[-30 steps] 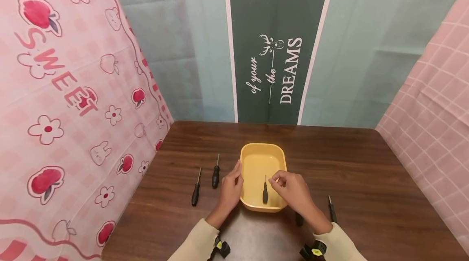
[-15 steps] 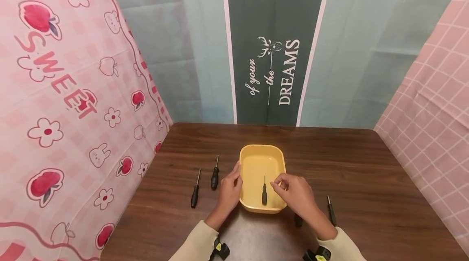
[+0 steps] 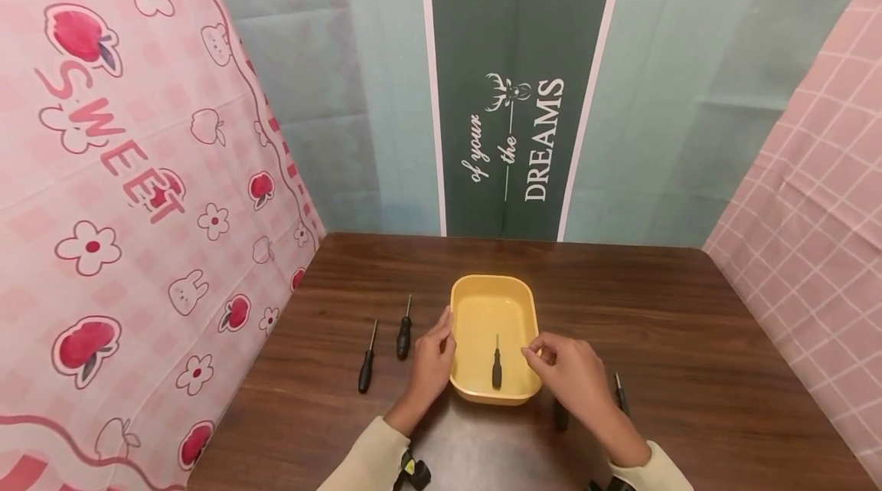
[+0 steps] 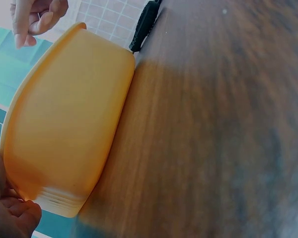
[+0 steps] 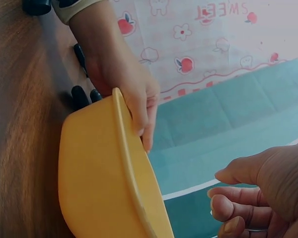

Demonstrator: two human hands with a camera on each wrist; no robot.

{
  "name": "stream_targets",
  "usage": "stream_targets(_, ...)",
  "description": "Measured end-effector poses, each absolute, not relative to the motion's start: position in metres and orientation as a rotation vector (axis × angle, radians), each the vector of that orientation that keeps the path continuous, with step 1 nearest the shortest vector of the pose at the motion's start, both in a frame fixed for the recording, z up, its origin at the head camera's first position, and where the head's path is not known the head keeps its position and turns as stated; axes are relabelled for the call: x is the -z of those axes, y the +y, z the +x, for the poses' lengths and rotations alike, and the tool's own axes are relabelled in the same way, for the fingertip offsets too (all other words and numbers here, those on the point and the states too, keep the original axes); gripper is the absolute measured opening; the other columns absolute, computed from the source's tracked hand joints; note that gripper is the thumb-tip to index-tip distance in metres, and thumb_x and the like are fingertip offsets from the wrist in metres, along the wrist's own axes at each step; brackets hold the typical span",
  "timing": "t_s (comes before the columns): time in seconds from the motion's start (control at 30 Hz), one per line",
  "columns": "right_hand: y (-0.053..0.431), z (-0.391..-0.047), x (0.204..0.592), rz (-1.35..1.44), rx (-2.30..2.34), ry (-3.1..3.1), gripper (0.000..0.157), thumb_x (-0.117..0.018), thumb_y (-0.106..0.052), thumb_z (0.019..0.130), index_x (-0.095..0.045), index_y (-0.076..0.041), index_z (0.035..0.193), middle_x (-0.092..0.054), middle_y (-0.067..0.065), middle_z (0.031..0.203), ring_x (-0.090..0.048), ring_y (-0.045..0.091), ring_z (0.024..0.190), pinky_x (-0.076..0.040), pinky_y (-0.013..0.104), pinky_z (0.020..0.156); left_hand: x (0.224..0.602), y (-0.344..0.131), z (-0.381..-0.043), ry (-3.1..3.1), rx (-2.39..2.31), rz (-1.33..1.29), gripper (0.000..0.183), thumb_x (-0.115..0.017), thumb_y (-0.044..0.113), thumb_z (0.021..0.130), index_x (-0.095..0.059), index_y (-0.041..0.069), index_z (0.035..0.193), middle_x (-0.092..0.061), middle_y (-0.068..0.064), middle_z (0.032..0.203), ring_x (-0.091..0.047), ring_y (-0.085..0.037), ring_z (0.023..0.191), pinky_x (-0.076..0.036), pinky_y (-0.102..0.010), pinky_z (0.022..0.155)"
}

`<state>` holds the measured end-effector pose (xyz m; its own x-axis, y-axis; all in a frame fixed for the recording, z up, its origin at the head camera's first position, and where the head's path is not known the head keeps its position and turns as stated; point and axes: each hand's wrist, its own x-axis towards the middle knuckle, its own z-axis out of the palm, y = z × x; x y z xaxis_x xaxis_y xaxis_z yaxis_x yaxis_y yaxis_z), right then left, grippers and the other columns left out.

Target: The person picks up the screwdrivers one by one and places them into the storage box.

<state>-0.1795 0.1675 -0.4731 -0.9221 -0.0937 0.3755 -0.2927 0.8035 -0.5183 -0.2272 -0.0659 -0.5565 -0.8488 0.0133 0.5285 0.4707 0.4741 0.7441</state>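
A yellow plastic tray [image 3: 492,299] stands mid-table with a small black-handled screwdriver [image 3: 497,370] lying inside. My left hand [image 3: 432,359] rests along the tray's left wall, fingers pointing forward at the rim. In the left wrist view, its fingertips [image 4: 27,215] are at the tray's outer wall. Over the tray's right rim is my right hand [image 3: 568,368], with nothing between thumb and fingers. The right wrist view shows its thumb [image 5: 238,169] apart from the loosely bent fingers. The tray's inside is hidden from the left wrist camera.
Two black-handled screwdrivers [image 3: 403,334] [image 3: 367,370] lie left of the tray. To its right are a black handle [image 3: 561,414] and a screwdriver [image 3: 622,393], both partly covered by the right arm. Patterned cloths [image 3: 506,131] hang behind the brown table [image 3: 331,269] and at its sides.
My right hand has drawn back from the small screwdriver, rightward and toward me, to the tray's right rim. The left hand and the tray have stayed in place.
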Motion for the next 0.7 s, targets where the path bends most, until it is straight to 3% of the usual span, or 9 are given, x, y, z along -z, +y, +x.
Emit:
stream_targets(0.3,0.177,-0.174,0.471,0.263,-0.828,-2.658,0.01,-0.074,-0.031,0.08,-0.066,-0.031,0.073,-0.055,-0.021,0.061,-0.051,0.002,0.057,-0.041,0.024,0.049,0.561,-0.067,-0.229,-2.272,1.334,-0.408,0.037,-0.054,-0.004,0.09,-0.054,-0.007,0.126,-0.05,-0.016,0.134,-0.049,-0.022,0.121,-0.045,-0.038,0.092)
stream_targets(0.7,0.185,-0.168,0.474,0.233,-0.798,-2.633,0.013,-0.076,-0.029,0.078,-0.065,-0.03,0.071,-0.05,-0.019,0.057,-0.046,0.002,0.051,-0.036,0.024,0.043,0.561,-0.066,-0.229,-2.255,1.331,-0.412,0.036,-0.054,-0.007,0.088,-0.055,-0.009,0.125,-0.051,-0.018,0.133,-0.051,-0.024,0.12,-0.046,-0.039,0.09)
